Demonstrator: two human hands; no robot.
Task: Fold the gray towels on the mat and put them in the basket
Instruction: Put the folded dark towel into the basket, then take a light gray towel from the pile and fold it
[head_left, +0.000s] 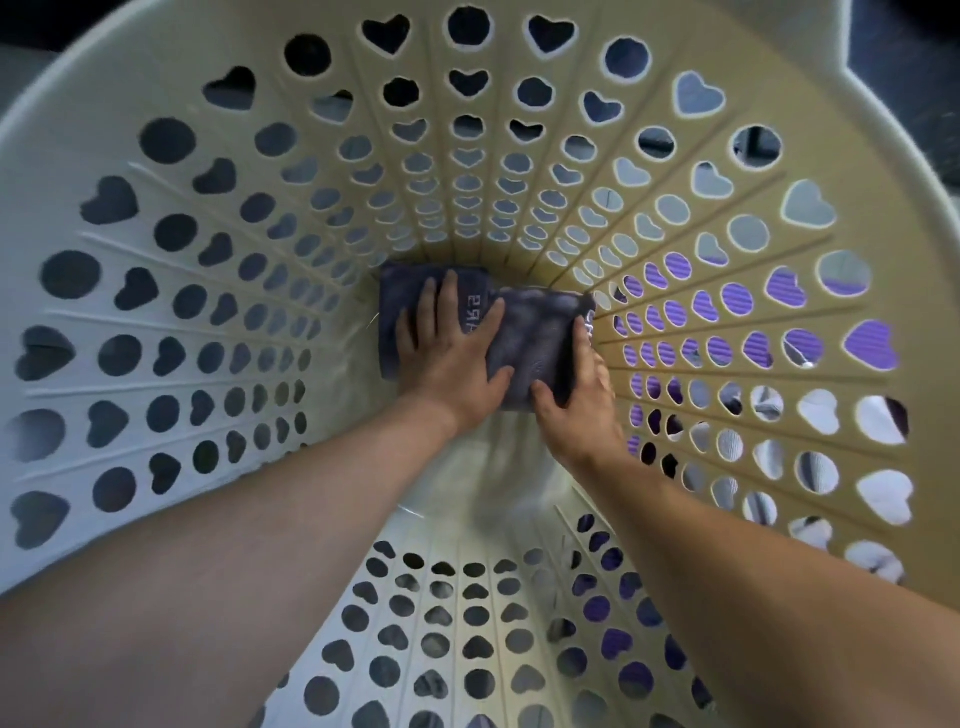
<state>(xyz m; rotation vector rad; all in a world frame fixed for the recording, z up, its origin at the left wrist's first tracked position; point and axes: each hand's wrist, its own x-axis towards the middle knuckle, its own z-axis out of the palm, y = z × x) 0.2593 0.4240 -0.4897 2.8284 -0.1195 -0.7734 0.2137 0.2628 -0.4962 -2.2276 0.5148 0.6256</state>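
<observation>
I look straight down into a tall cream plastic basket (156, 322) with heart and round holes in its wall. At the bottom lie folded gray towels (535, 338), one with pale lettering. My left hand (447, 353) lies flat on the left towel, fingers spread and straight. My right hand (582, 395) holds the right towel's edge, thumb on top and fingers curled round its right side. Both forearms reach deep into the basket.
The basket's wall surrounds both arms closely on every side. Through the holes on the right a purple ribbed mat (872, 343) shows, and white cloth (878, 421) shows lower right. The basket's pale floor (498, 467) is bare in front of the towels.
</observation>
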